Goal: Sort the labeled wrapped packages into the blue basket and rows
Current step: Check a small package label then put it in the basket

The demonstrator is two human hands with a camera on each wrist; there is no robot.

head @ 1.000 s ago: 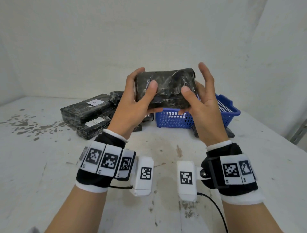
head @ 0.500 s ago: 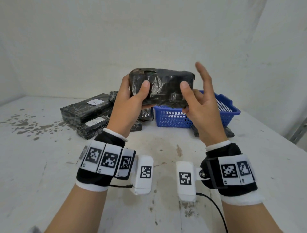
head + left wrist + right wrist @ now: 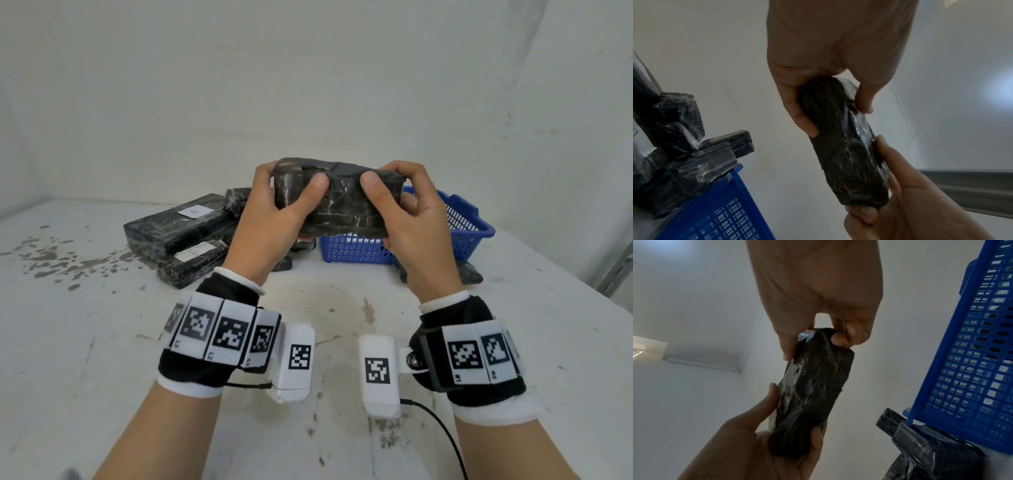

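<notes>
You are holding one black wrapped package (image 3: 337, 202) up in front of you with both hands, clear of the white table (image 3: 85, 342) and in line with the blue basket (image 3: 466, 226) behind it. Your left hand (image 3: 274, 219) is clamping its left end, thumb across the near face and fingers curled over the top; your right hand (image 3: 407, 219) is doing the same at the right end. Neither hand is slack, and both are wrapped round the package.

No label is showing on the face toward you, so you are probably checking it before deciding where it goes. To do this well, keep rolling it about its length with your thumbs, one face at a time, and keep your fingertips near the ends so they are not covering a sticker. Hold it firmly; the glossy film looks slippery.

The package's long axis is running left to right, roughly level, with its broad face tilting toward you and its ends pointing into your palms.

To the left, a long package marked A (image 3: 178, 224) and a shorter labeled package (image 3: 193, 262) just in front of it are lying on the table, labels up.
</notes>
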